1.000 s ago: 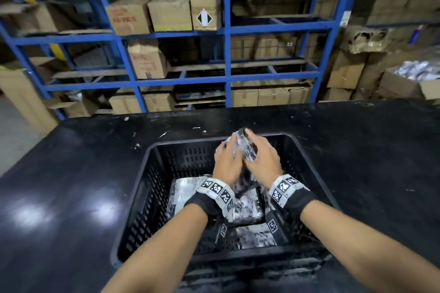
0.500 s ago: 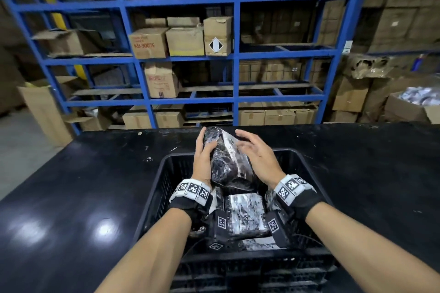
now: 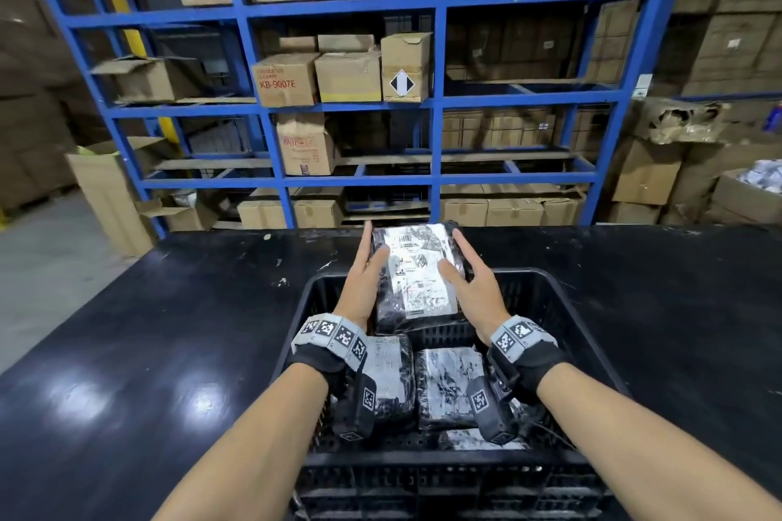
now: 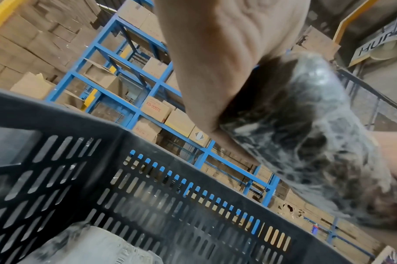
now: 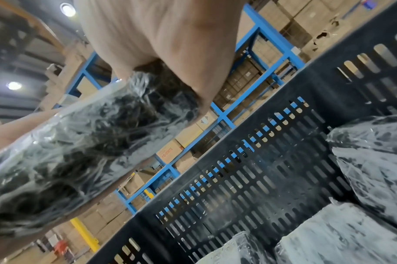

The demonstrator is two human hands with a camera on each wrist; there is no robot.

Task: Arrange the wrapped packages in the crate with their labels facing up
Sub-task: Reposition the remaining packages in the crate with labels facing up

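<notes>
Above the far half of the crate [image 3: 563, 309] I hold one wrapped package [image 3: 417, 275], label up, left hand [image 3: 359, 288] and right hand [image 3: 474, 292] clasping its sides with thumbs on top. Two packages [image 3: 448, 385] already lie label-up near me (a third is partly hidden). Open floor behind them looks free; slotted walls stand close on both sides.

Dim warehouse light from ceiling lamps [image 5: 67, 9]; glare patches on the black table [image 3: 84, 402]; blurred, edge-warped wrist views
</notes>
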